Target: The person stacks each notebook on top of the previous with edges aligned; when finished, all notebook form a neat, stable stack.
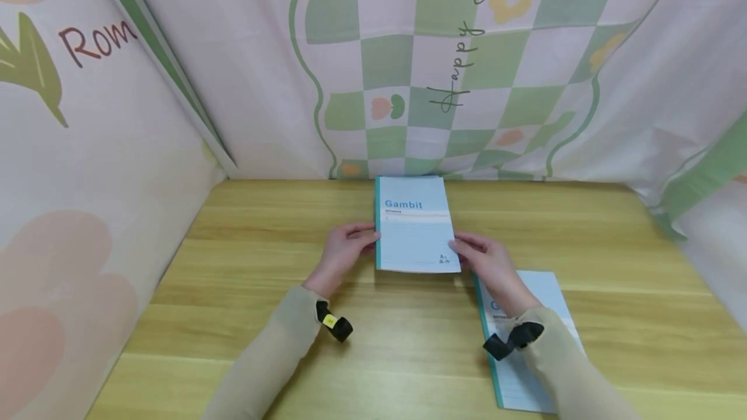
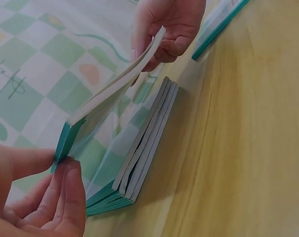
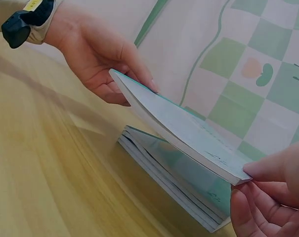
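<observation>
A light-blue notebook [image 1: 415, 235] with a teal spine and "Gambit" on its cover is held up between both hands, its cover facing up. The left hand [image 1: 341, 255] pinches its spine edge between thumb and fingers. On the opposite edge, the right hand [image 1: 489, 268] pinches it near the lower corner. Both wrist views show a gap under it, and below lies a small stack of notebooks [image 2: 151, 143] with matching teal spines. In the head view this stack is hidden behind the held one.
Another Gambit notebook [image 1: 519, 381] lies on the wooden table [image 1: 192, 342] at the right, partly covered by the right forearm. A checkered curtain [image 1: 385, 63] hangs along the table's back edge, and a printed cloth [image 1: 117, 167] hangs at the left.
</observation>
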### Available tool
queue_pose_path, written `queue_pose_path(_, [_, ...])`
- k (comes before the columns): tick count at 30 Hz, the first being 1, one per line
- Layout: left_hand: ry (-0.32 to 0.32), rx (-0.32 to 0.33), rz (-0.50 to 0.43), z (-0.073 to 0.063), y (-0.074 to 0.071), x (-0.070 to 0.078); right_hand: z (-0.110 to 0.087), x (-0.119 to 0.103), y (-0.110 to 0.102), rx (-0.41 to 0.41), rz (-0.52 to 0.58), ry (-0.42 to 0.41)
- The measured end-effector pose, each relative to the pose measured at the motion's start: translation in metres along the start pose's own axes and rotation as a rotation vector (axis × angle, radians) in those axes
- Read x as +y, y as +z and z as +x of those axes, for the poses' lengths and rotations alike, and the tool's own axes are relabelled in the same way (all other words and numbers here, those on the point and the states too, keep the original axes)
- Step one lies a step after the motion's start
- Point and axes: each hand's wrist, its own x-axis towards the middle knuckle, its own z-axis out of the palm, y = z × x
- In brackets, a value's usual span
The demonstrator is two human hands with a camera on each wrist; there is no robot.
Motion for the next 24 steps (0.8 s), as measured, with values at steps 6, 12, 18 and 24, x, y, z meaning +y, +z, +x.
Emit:
queue_pose_path(6, [0.006, 0.025, 0.052, 0.010, 0.002, 0.004, 0.009, -0.001, 0.000, 0.002, 0.007, -0.005])
queue_pose_path(12, [-0.010, 0.046, 0.049, 0.021, 0.003, 0.005, 0.017, -0.006, 0.000, 0.007, 0.027, 0.001])
queue_pose_path(18, [0.000, 0.073, 0.058, 0.032, 0.006, 0.005, 0.025, -0.007, 0.001, 0.031, 0.039, 0.012])
queue_pose_path(24, [-0.013, 0.078, 0.093, 0.037, 0.006, 0.003, 0.031, -0.007, 0.001, 0.050, 0.048, 0.015])
